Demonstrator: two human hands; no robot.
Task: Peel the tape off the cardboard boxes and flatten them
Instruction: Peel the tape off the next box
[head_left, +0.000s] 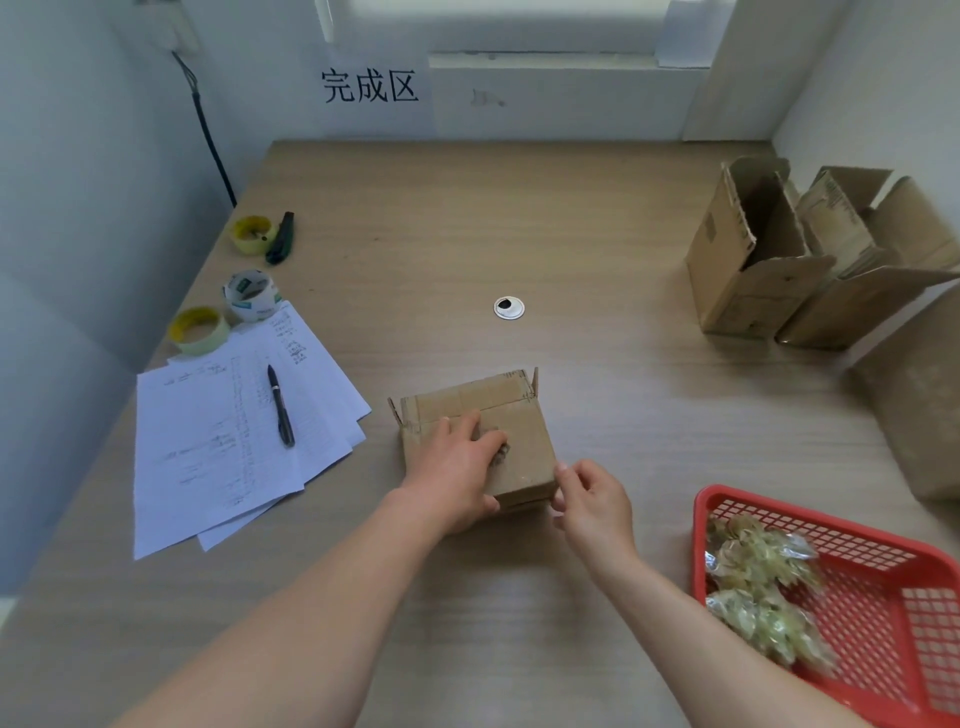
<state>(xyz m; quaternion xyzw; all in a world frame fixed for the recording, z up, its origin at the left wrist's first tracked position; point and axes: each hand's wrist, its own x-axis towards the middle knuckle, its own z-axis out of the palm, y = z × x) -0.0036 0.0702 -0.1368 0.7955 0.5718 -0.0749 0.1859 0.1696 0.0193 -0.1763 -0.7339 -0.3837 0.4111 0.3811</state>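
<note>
**Small box held down at table centre**

Near the middle of the wooden table (597, 234), just toward 6 o'clock from a round cable grommet (508, 307), sits a small cardboard box (519, 415) with its top flaps closed. On its top lies the left hand (457, 470), fingers spread and lightly bent over the surface, thumb against the near side. At the box's 4 o'clock corner the right hand (587, 501) has its fingertips drawn together in a pinch at the edge; what they hold is too small to tell.

At 9 o'clock from the box lie white printed papers (218, 447) with a black pen (280, 405) on them. Toward 10 o'clock stand three tape rolls (248, 295) and a dark utility knife (281, 237). At 2 o'clock, opened cardboard boxes (753, 260) stand together near the wall. At 4 o'clock a red plastic basket (883, 623) holds crumpled tape scraps (763, 587). On the far wall at 12 o'clock hangs a sign (370, 85) with three characters.
</note>
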